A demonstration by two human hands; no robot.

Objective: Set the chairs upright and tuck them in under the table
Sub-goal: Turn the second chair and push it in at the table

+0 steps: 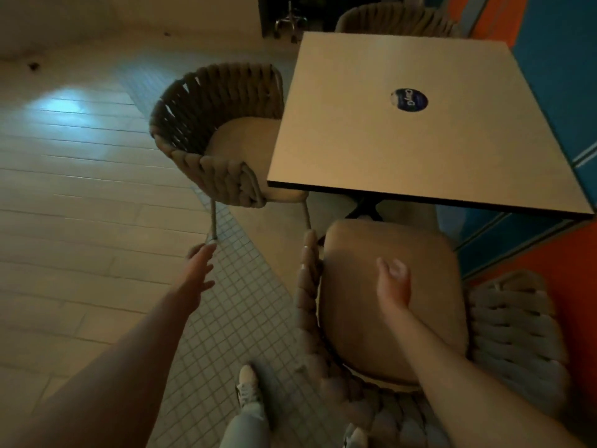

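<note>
My left hand (198, 270) fingers loose over mosaic tile (226, 318), right hand (394, 282) open above the near woven-rope chair (387, 302) at the square laminate table (420, 124), second rope chair (213, 130) upright, part-tucked

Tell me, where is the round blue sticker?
In the head view, the round blue sticker lies on the square tabletop, upper right of the picture, toward the blue and orange wall.

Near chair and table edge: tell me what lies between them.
In the head view, only bare floor and the table's dark base show between the near chair and the table edge.
</note>
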